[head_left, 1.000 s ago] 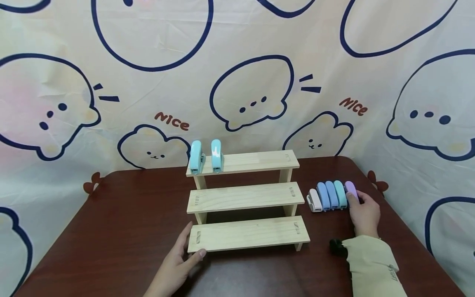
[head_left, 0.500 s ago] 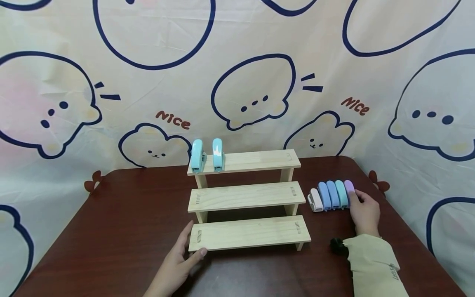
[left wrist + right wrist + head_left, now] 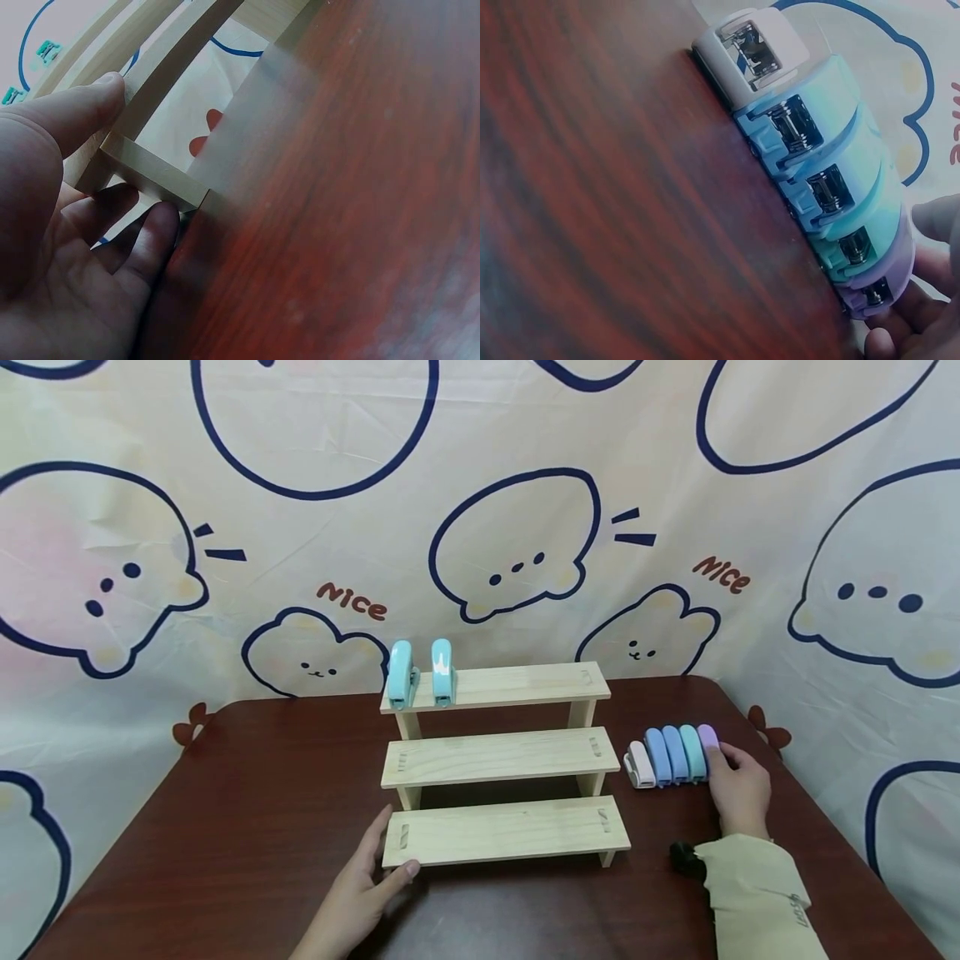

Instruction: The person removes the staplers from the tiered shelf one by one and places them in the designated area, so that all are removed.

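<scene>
A three-tier wooden stand (image 3: 506, 831) stands mid-table. My left hand (image 3: 352, 881) grips the left end of its lowest board, thumb on the board's edge. In the left wrist view, that hand's fingers (image 3: 154, 236) curl under beside the short leg (image 3: 154, 176). To the stand's right, my right hand (image 3: 738, 789) holds a purple stapler (image 3: 707, 737) at the end of a row. Beside it are a teal stapler (image 3: 692, 753), two blue staplers (image 3: 658, 757) and a white stapler (image 3: 640, 766). In the right wrist view, fingertips press around the purple stapler (image 3: 892, 274).
Two light-blue staplers (image 3: 401, 674) stand upright on the left part of the top board (image 3: 525, 685). The dark red-brown table (image 3: 247, 827) reaches back to a patterned cloth (image 3: 510, 427). A dark fluffy band (image 3: 686, 860) hangs by the right sleeve (image 3: 757, 893).
The whole scene shifts slightly rightward in the head view. Both hands keep their places on the stand and the purple stapler, which sits a little closer against the teal one.
</scene>
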### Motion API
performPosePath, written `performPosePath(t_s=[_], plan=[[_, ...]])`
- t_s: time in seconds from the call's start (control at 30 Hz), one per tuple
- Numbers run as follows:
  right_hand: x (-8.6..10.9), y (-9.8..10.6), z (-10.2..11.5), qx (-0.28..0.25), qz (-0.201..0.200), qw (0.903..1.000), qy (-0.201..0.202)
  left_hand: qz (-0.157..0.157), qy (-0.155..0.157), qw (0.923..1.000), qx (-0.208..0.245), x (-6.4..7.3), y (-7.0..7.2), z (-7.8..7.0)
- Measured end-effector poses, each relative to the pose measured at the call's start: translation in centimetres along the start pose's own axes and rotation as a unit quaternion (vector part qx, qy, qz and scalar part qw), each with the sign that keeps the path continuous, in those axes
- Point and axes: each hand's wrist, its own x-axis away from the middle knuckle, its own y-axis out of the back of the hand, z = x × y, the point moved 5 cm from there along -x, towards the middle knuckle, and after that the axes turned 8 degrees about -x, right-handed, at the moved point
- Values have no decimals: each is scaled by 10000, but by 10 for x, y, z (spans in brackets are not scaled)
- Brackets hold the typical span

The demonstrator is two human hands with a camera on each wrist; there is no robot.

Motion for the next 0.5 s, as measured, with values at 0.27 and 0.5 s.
performPosePath(t_s=[0.27, 0.5], plan=[[6, 1, 10, -524, -299, 9981, -84, -22, -60, 10000, 75, 0, 1, -1], [12, 3, 23, -651, -553, 9963, 57, 4, 11, 10000, -33, 1, 1, 0]])
